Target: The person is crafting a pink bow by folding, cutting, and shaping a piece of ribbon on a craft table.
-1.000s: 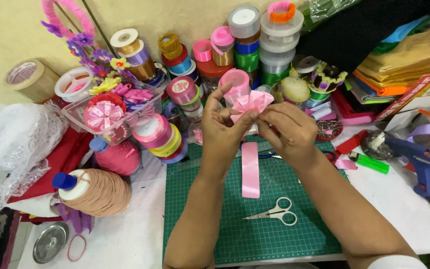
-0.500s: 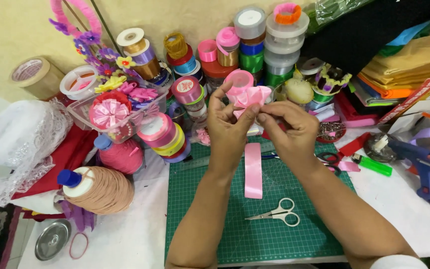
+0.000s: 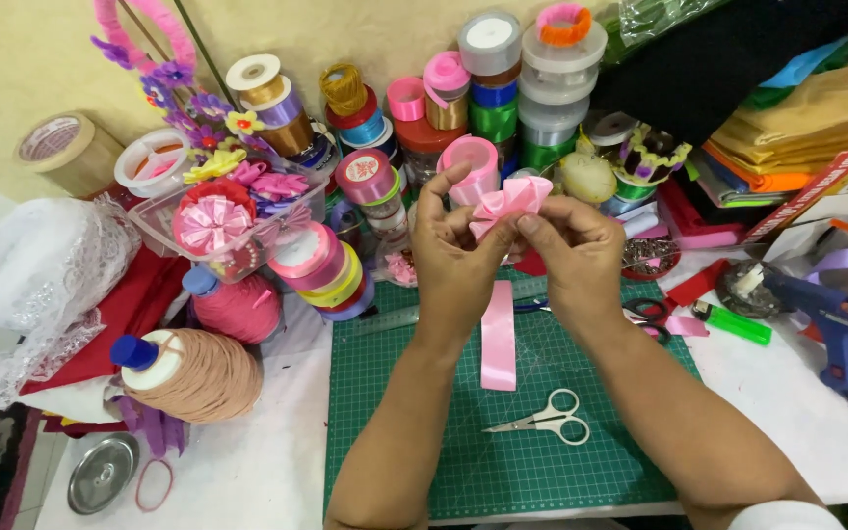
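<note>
1. Cluttered craft table against a cream wall: a green cutting mat lies on a white surface, with stacked ribbon spools crowded behind it.
2. Left hand and right hand are raised together above the far edge of the mat. Both pinch a folded pink ribbon bow between thumb and fingertips; the grip is closed on the bow from either side.
3. A loose pink ribbon strip lies flat on the mat directly beneath the hands, not touching them.
4. White-handled scissors rest on the mat nearer the person, blades closed. A second, dark-handled pair lies partly hidden behind the right wrist.
5. A blue glue gun sits on the white surface to the right, well apart from the hands, with a green lighter between it and the mat.
6. A clear tub of finished ribbon flowers stands to the left, near two thread cones.
7. Risk, as judged: the bow's folds are held by finger pressure alone, so any slackening of either pinch could let the satin loops spring open.
8. Risk, as judged: the spool stack stands close behind the hands; a forward nudge could topple it.
</note>
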